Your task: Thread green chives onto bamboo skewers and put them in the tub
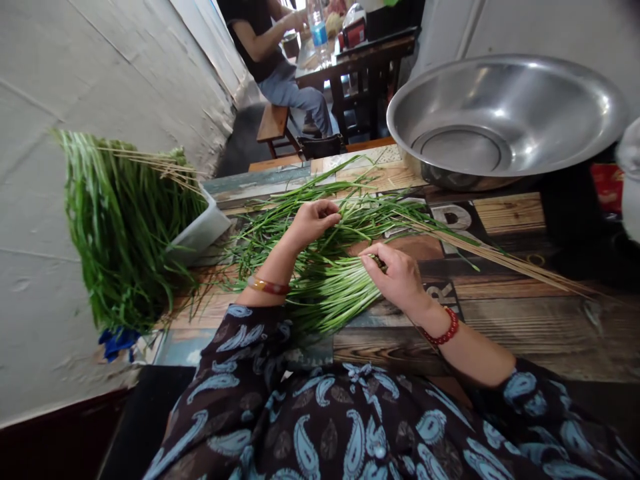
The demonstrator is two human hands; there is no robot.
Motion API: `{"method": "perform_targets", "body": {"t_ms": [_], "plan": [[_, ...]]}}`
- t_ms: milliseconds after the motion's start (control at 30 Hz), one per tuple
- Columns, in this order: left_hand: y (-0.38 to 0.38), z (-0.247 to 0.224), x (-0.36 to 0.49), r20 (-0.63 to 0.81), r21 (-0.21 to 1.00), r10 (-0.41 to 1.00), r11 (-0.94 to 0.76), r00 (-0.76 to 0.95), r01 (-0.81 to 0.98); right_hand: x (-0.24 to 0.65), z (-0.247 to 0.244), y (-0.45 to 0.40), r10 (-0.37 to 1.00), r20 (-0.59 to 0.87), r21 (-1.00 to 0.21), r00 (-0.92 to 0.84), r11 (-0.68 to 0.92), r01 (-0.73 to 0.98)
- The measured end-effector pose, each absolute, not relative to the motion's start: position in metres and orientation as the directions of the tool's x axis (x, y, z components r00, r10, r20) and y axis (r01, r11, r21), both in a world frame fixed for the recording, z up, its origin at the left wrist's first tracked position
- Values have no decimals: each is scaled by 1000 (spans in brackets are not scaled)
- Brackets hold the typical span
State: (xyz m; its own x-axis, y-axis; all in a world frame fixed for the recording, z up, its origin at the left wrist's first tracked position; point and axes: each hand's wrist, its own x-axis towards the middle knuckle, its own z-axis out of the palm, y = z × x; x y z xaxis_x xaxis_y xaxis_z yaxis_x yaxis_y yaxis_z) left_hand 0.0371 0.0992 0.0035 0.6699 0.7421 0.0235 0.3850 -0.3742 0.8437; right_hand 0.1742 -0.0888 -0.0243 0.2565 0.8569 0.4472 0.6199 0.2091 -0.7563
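A loose pile of long green garlic chives (280,233) is spread over the wooden tabletop. Above it, my left hand (317,221) has its fingers curled and thumb drawn in; anything pinched there is too small to make out. My right hand (395,270) is closed at the pale stem ends of a neater bunch of chives (340,287), with a small dark greenish bit showing between the fingers. Thin bamboo skewers (505,257) lie slantwise on the table, right of the pile. Part of the bunch is hidden behind my left forearm.
A wide steel basin (460,143) stands at the back right. On the left, skewered chives (125,227) hang over a white plastic tub (203,230) beside the wall. Beyond the table (480,333), a person (260,40) sits at another table with a water bottle (317,33).
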Motion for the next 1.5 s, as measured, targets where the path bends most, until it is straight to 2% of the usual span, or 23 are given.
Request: {"method": "perform_targets", "body": {"t_ms": [67, 133, 300, 367, 500, 567, 733, 800, 900, 1000, 1133, 1500], "plan": [[95, 8, 35, 30, 856, 742, -365, 670, 366, 175, -25, -89, 860, 446, -754, 248, 212, 622], [91, 13, 35, 96, 815, 757, -432, 646, 386, 175, -25, -89, 861, 447, -750, 244, 212, 627], [81, 23, 36, 235, 522, 783, -601, 575, 605, 176, -27, -89, 855, 460, -744, 241, 222, 630], [79, 24, 36, 235, 478, 805, -584, 545, 656, 176, -27, -89, 853, 461, -744, 244, 221, 631], [81, 20, 31, 193, 638, 861, -474, 470, 607, 176, -27, -89, 852, 462, -747, 249, 222, 627], [83, 20, 25, 162, 682, 872, -437, 462, 587, 176, -27, -90, 846, 473, -741, 245, 232, 630], [86, 30, 5, 61, 525, 838, -490, 543, 696, 175, -30, -89, 826, 504, -723, 251, 245, 646], [84, 35, -1, 100, 610, 850, -463, 517, 643, 174, -32, -89, 817, 518, -719, 253, 257, 645], [72, 39, -6, 123, 844, 858, -355, 499, 402, 174, -33, -89, 810, 527, -718, 258, 261, 645], [51, 35, -4, 78, 953, 811, -231, 579, 196, 175, -33, -90, 816, 511, -723, 270, 238, 648], [26, 21, 8, 2, 975, 750, -148, 662, 165, 175, -30, -92, 815, 508, -729, 278, 235, 643], [13, 2, 25, -60, 983, 725, -75, 686, 166, 176, -24, -95, 823, 502, -718, 265, 226, 659]]}}
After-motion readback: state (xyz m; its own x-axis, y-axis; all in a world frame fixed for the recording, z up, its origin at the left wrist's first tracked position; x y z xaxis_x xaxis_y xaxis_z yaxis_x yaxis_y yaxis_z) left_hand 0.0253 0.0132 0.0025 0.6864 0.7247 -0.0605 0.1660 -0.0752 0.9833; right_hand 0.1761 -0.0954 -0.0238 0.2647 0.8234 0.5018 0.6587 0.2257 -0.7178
